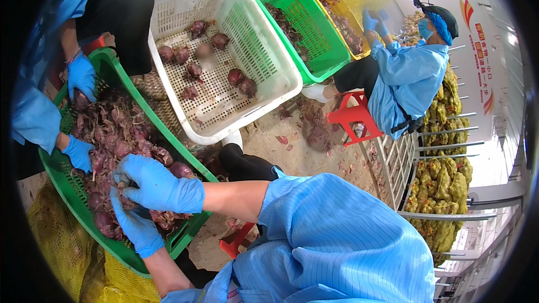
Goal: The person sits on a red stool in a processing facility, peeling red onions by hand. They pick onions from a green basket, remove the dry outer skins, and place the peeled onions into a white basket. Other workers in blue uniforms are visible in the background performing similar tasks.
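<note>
Above the green crate [197,171], which is full of red onions [120,129] and loose papery skins, my two blue-gloved hands are close together. My right hand [163,185] is the upper one, its fingers bent and pinched, the fingertips smudged grey. Just below it, my left hand [137,227] curls its fingers up toward the right one. Whatever lies between them is hidden by the gloves. Across the crate, a co-worker's two gloved hands [78,154] reach into the same onions.
Behind stands a white crate [224,129] with several onions scattered on its floor. Beyond are another green crate [337,59] and a yellow crate [362,53]. A person [410,78] sits on a red stool [353,118]. Yellow net sacks [129,286] lie beside my crate.
</note>
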`<state>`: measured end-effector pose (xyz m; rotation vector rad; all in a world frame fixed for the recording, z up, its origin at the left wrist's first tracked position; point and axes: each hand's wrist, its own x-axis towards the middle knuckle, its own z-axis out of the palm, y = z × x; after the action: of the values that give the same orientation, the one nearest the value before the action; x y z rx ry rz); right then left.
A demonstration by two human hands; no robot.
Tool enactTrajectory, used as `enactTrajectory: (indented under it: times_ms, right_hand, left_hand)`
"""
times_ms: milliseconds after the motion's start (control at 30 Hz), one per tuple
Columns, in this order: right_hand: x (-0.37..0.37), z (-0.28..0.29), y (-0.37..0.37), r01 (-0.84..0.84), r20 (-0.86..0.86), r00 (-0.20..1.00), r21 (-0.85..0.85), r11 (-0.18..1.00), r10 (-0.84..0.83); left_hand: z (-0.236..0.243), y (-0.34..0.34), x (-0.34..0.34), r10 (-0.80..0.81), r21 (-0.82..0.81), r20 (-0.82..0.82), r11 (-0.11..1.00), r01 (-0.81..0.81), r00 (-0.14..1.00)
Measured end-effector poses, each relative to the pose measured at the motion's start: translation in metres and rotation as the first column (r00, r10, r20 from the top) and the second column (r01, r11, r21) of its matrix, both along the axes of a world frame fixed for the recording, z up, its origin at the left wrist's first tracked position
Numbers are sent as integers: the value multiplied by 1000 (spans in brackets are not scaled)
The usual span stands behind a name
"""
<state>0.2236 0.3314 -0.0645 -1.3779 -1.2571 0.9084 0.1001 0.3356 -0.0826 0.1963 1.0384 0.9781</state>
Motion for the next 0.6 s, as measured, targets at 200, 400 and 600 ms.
enactTrajectory:
  times_ms: [200,400,600]
  right_hand:
    - [3,4,-2,-32,11,999,-59,998,33]
    - [-3,-8,0,16,24,1000,16,1000,-17]
    - [-3,-6,0,7,37,999,-32,999,-5]
  left_hand:
    - [1,-2,-1,-9,84,-76,996,15,997]
    - [-1,-2,-4,-27,94,-37,995,30,999]
    - [-8,0,-7,-16,62,6,998,15,1000]
